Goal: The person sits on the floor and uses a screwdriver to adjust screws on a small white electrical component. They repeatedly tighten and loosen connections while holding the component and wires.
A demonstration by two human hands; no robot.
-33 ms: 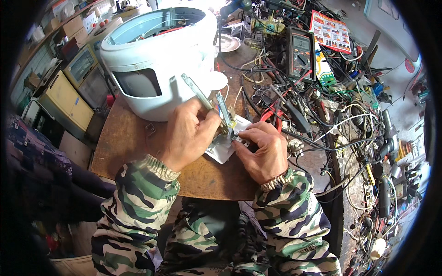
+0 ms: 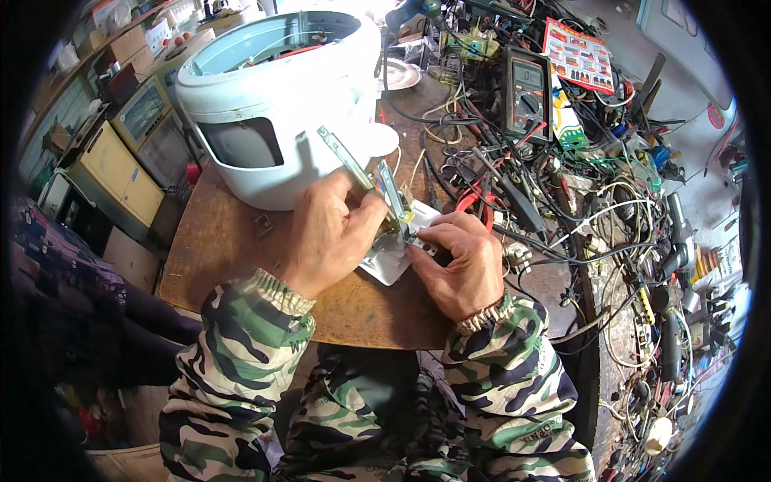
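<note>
My left hand (image 2: 339,233) is closed on a metal bracket (image 2: 344,154), a long narrow strip slanting up and away from the fingers. A second upright metal strip (image 2: 390,189) stands close beside it. Thumb and fingers of my right hand (image 2: 462,265) are pinched at a small dark-and-white part (image 2: 424,241) at the bracket's lower end; the fingertips partly cover it. Beneath both hands lies a white plastic panel (image 2: 387,267). Just beyond my left hand stands a white rounded appliance shell (image 2: 277,88), open at the top, with a dark window in its side.
The wooden table (image 2: 233,249) ends just in front of me. Red-handled pliers (image 2: 487,210) lie right of the panel. Farther right are a multimeter (image 2: 526,92), a dark-handled tool (image 2: 520,207) and heaped cables (image 2: 610,225). Cabinets (image 2: 120,173) stand at left.
</note>
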